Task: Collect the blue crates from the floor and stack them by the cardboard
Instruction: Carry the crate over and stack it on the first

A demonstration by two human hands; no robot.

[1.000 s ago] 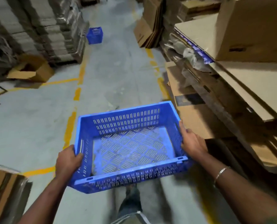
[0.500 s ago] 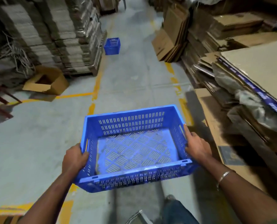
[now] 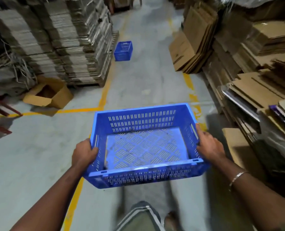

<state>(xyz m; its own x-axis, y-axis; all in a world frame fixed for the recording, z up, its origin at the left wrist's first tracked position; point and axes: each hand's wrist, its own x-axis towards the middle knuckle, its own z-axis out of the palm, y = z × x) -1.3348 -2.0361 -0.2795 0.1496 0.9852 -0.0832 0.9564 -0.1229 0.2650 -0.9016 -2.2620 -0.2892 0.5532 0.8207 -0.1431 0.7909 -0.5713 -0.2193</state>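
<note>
Carrying an empty blue crate (image 3: 146,144) at 6 o'clock, held off the floor (image 3: 30,155) over the aisle. Left hand (image 3: 83,153) wraps the left wall, fingers curled over the rim; at 5 o'clock the right hand (image 3: 209,146) clamps the right wall just by the handle slot, so both hands are apart, one per short side. Crate looks like rigid moulded plastic, slotted walls and perforated base, nothing in it, so probably light and stiff, not fragile; smooth plastic could slip, so the rim lip and side slots are the best holds. At 12 o'clock, well apart, a second blue crate (image 3: 123,50) sits on the floor beside the stacked cardboard pallet (image 3: 75,47). At 2 o'clock flat cardboard sheets (image 3: 193,47) lean up; likely nesting/stacking needs corners lined up.
</note>
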